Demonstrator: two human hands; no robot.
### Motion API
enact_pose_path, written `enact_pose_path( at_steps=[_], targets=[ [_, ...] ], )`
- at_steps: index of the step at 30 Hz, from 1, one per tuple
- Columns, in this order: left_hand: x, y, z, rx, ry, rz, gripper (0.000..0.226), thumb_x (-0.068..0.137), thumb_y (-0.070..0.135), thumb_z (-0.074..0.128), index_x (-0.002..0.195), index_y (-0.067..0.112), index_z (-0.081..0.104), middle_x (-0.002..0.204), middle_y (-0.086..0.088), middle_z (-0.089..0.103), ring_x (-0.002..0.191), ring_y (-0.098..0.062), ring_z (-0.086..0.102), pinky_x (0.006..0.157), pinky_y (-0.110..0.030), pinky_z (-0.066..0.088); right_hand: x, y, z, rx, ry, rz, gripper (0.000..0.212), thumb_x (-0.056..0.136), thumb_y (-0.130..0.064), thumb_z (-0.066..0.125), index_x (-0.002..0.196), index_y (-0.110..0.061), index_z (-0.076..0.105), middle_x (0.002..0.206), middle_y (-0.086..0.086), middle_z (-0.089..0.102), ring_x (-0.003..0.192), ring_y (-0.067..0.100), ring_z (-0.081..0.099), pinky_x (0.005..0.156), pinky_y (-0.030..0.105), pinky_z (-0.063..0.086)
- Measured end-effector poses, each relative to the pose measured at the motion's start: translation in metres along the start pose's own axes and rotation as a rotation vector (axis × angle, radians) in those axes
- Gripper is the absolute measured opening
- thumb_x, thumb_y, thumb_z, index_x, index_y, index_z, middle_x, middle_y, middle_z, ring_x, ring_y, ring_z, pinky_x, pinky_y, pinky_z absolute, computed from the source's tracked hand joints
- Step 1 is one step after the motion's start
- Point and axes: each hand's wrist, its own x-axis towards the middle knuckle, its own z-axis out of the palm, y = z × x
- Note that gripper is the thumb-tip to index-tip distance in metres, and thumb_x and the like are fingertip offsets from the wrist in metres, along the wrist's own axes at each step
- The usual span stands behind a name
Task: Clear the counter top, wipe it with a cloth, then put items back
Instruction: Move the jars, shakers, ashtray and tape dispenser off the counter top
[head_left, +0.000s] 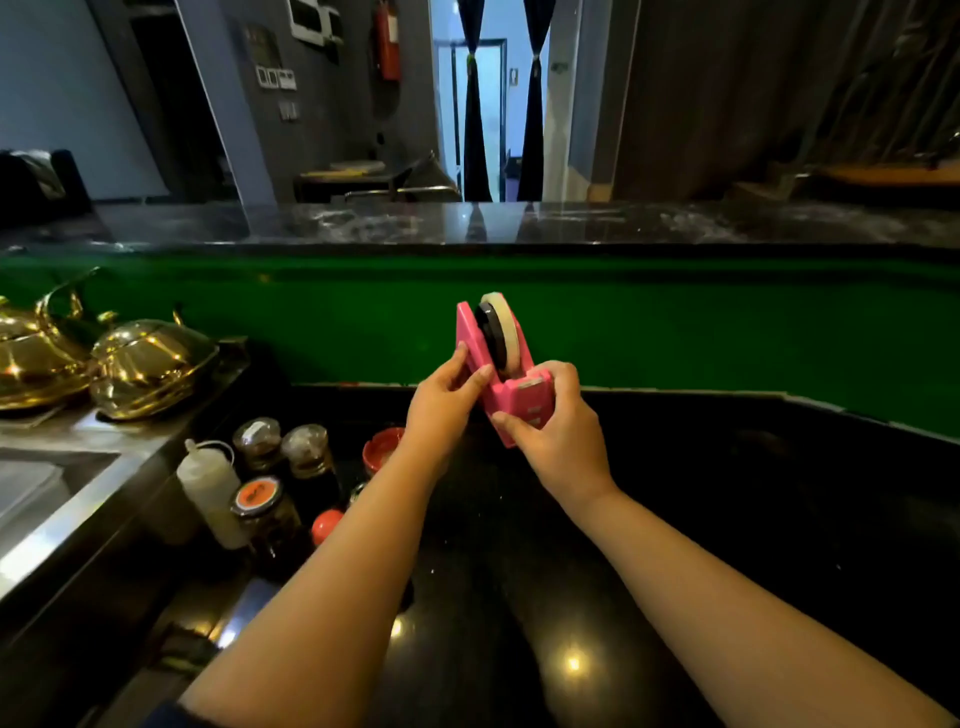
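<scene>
head: tape dispenser (501, 371) (both hands)

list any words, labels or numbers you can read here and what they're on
None can be read.
Orange lid label on the dark jar: dark marks, too blurred to read.
White patch on the glass jar lid: too small to tell.
Framed sheets on the far wall: too far and blurred.
Pink tape dispenser, held by the left hand and right hand: no print visible.
</scene>
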Motion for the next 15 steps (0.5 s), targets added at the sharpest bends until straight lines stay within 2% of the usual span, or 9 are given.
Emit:
enact_pose_path(
  at_steps=[2, 5, 6, 8, 10, 15],
  targets=[
    [-0.018, -0.020, -0.001, 0.011, 0.021, -0.036, 0.061, 0.087, 0.032, 0.066, 0.143, 0.025, 0.044, 0.131, 0.001, 0.061, 0.115, -0.012, 0.060, 0.101, -0.036, 0.048, -0.021, 0.012, 0.010, 0.004, -0.035, 0.064, 0.051, 0.072, -0.026, 0.083, 0.104, -0.028, 0.043, 0.095, -0.012, 0.060, 0.082, 0.001, 0.060, 0.064, 0.004, 0.043],
    [-0.036, -0.055, 0.000, 0.054, 0.048, -0.105, 0.054, 0.092, 0.021, 0.061, 0.143, 0.021, 0.043, 0.130, 0.003, 0.059, 0.114, -0.011, 0.060, 0.092, -0.019, 0.049, -0.047, 0.033, 0.028, 0.011, -0.101, 0.151, 0.051, 0.072, -0.024, 0.083, 0.103, -0.029, 0.043, 0.092, -0.015, 0.060, 0.080, -0.003, 0.059, 0.064, 0.005, 0.044],
    [-0.038, -0.068, 0.001, 0.065, 0.062, -0.138, 0.053, 0.092, 0.016, 0.059, 0.143, 0.022, 0.044, 0.129, 0.002, 0.061, 0.113, -0.014, 0.061, 0.092, -0.021, 0.050, -0.054, 0.042, 0.034, 0.016, -0.123, 0.174, 0.051, 0.072, -0.024, 0.083, 0.103, -0.029, 0.044, 0.093, -0.015, 0.060, 0.081, -0.001, 0.060, 0.064, 0.007, 0.045],
    [-0.040, -0.094, 0.001, 0.055, 0.076, -0.231, 0.055, 0.089, 0.003, 0.051, 0.140, 0.022, 0.048, 0.125, -0.006, 0.064, 0.110, -0.021, 0.063, 0.096, -0.037, 0.050, -0.065, 0.060, 0.048, 0.014, -0.163, 0.221, 0.051, 0.071, -0.023, 0.084, 0.103, -0.029, 0.044, 0.094, -0.014, 0.060, 0.083, 0.002, 0.060, 0.065, 0.007, 0.044],
    [-0.041, -0.120, 0.002, -0.009, 0.086, -0.326, 0.060, 0.085, -0.004, 0.045, 0.141, 0.018, 0.047, 0.122, -0.008, 0.066, 0.108, -0.023, 0.064, 0.099, -0.043, 0.049, -0.071, 0.077, 0.062, 0.008, -0.200, 0.269, 0.051, 0.071, -0.022, 0.084, 0.103, -0.029, 0.045, 0.096, -0.012, 0.060, 0.085, 0.004, 0.060, 0.064, 0.005, 0.042],
    [-0.040, -0.167, 0.001, -0.102, 0.163, -0.426, 0.058, 0.086, -0.005, 0.043, 0.139, 0.017, 0.049, 0.116, -0.006, 0.069, 0.103, -0.023, 0.067, 0.096, -0.047, 0.051, -0.081, 0.111, 0.096, 0.002, -0.276, 0.343, 0.051, 0.071, -0.021, 0.083, 0.104, -0.031, 0.045, 0.103, -0.013, 0.059, 0.091, 0.006, 0.059, 0.068, 0.006, 0.041]
  ],
)
